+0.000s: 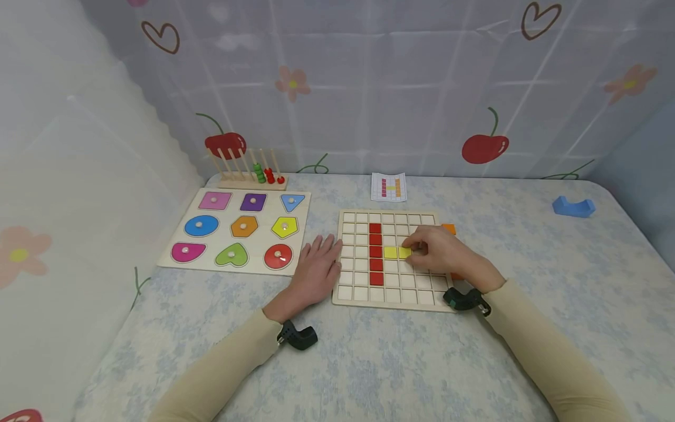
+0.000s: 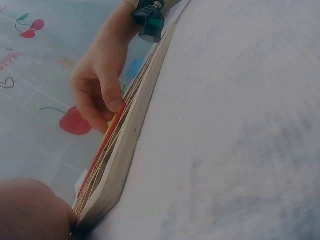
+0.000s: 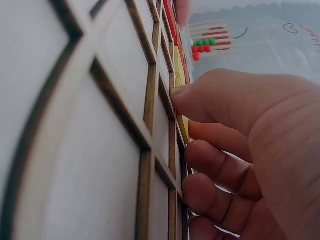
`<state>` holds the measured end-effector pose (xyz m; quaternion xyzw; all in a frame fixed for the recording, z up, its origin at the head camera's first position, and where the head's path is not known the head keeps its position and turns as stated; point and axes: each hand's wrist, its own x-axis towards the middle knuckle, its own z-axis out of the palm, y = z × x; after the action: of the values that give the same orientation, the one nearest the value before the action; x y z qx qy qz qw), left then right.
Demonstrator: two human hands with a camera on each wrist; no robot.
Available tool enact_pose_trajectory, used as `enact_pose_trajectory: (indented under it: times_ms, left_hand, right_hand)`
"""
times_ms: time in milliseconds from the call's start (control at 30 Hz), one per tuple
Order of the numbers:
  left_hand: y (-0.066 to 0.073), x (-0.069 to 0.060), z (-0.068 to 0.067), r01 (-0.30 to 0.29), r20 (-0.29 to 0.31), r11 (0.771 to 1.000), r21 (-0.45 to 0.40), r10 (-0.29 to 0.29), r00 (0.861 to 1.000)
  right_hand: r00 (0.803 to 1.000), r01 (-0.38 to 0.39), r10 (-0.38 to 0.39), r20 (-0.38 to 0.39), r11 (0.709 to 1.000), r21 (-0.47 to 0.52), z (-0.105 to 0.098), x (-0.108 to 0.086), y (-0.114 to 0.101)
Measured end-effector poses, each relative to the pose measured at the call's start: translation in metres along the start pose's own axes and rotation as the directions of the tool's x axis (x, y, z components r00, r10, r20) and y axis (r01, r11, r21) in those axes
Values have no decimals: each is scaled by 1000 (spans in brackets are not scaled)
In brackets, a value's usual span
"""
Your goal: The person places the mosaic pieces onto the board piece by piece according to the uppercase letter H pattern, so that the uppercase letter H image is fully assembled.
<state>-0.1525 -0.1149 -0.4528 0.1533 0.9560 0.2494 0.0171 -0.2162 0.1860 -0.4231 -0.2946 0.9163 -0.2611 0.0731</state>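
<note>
A wooden grid board (image 1: 361, 292) lies on the table with a column of several red tiles (image 1: 375, 251). Two yellow tiles (image 1: 390, 252) sit side by side just right of that column. My right hand (image 1: 440, 252) pinches the right-hand yellow tile (image 1: 404, 252) between thumb and finger at its cell; the right wrist view shows the thumb and fingertips around the yellow tile (image 3: 184, 125). Palm down, my left hand (image 1: 316, 271) has its fingers straight, touching the board's left edge. In the left wrist view, part of the left hand (image 2: 32, 210) is against the board's edge (image 2: 117, 185).
Left of the board lies a shape puzzle (image 1: 253, 246), with a peg stand of beads (image 1: 253, 184) behind it. A printed pattern card (image 1: 389, 187) lies beyond the board. Orange pieces (image 1: 449, 228) show partly beyond its right edge. A blue block (image 1: 573, 207) is at far right.
</note>
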Motion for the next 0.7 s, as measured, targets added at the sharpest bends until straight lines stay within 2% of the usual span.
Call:
enact_pose_trajectory:
  times_ms: [700]
  left_hand:
    - [0,0,0,-7,-3,1000,9,7,1000]
  right_hand:
    - [1000,-7,7,-4,1000,-5,1,1,0]
